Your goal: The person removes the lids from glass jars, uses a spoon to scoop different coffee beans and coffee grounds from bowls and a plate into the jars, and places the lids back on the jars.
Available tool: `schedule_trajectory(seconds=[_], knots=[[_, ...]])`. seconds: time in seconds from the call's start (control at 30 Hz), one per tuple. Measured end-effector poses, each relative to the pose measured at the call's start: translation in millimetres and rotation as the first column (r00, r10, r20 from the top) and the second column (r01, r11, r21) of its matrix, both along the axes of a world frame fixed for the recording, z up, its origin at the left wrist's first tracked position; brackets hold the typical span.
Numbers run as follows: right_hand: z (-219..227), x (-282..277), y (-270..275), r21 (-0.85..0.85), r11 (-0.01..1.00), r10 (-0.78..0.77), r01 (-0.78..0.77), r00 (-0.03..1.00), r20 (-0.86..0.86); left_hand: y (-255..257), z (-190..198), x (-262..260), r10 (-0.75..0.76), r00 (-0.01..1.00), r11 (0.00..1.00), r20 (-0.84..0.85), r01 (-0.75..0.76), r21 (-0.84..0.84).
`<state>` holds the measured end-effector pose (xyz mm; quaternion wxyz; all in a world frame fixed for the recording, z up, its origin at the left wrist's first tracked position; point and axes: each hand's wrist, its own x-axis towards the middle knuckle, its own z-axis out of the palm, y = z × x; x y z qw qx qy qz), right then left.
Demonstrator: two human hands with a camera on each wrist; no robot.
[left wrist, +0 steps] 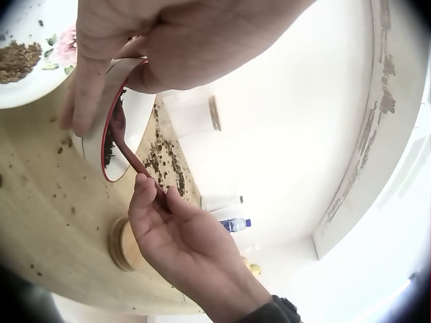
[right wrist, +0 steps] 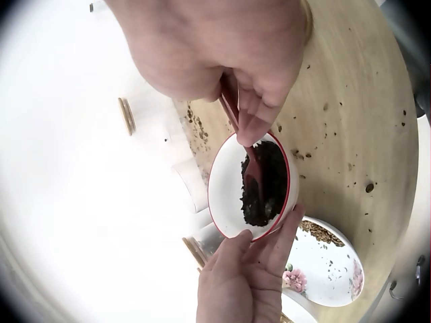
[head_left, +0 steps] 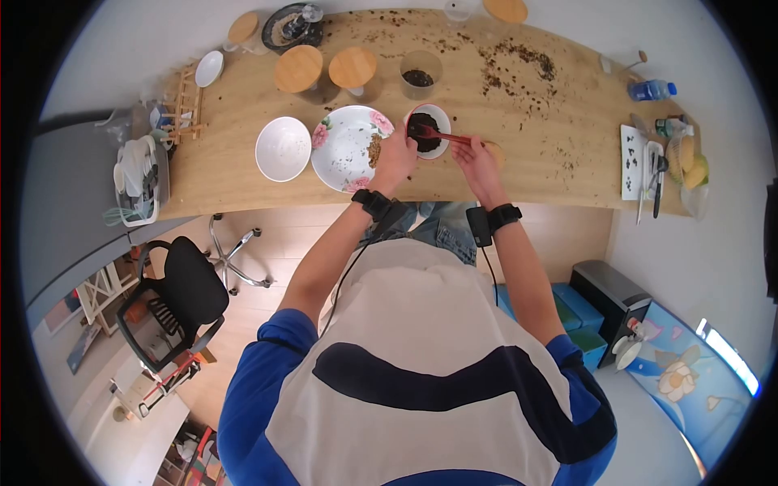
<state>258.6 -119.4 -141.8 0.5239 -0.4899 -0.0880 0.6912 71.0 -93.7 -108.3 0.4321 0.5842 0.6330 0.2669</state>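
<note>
My left hand (head_left: 395, 158) grips a small white bowl (right wrist: 225, 185) with a red rim, thumb at the rim and fingers along the outer wall. The bowl is tilted, and dark crumbly matter (right wrist: 273, 178) lies in it. My right hand (head_left: 478, 166) pinches the handle of a dark red spoon (left wrist: 132, 159), whose head rests in the dark matter. Just left of the left hand, a flower-patterned plate (head_left: 340, 158) carries a heap of brown grains (head_left: 374, 151) and scattered dark bits.
A white bowl (head_left: 283, 150) stands left of the plate. Behind are wooden-lidded jars (head_left: 298, 70) and a clear cup (head_left: 421, 74) with dark contents. Dark crumbs (head_left: 519, 69) litter the table (head_left: 583, 121). A round wooden lid (left wrist: 128, 245) lies by the right hand; a bottle (head_left: 652, 90) stands far right.
</note>
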Motion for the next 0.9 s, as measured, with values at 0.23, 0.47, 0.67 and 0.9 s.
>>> schedule_trajectory(seconds=[0.23, 0.47, 0.67, 0.9], knots=[[-12, 9, 3, -0.052, 0.998, -0.031, 0.026, 0.994, -0.103, 0, 9, -3, 0.019, 0.994, 0.992, 0.105, -0.006, -0.129], [-19, 26, 1, -0.010, 1.000, -0.006, 0.005, 0.990, -0.139, 2, -32, -15, 0.031, 0.977, 0.982, 0.210, 0.010, -0.189], [-11, 30, -3, 0.061, 0.997, 0.057, -0.049, 0.989, -0.135, 0, -50, -15, 0.074, 0.964, 0.977, 0.255, -0.019, -0.211], [-9, 30, -4, 0.048, 0.998, 0.042, -0.037, 0.992, -0.117, -2, -67, -15, 0.105, 0.939, 0.973, 0.326, -0.030, -0.227]])
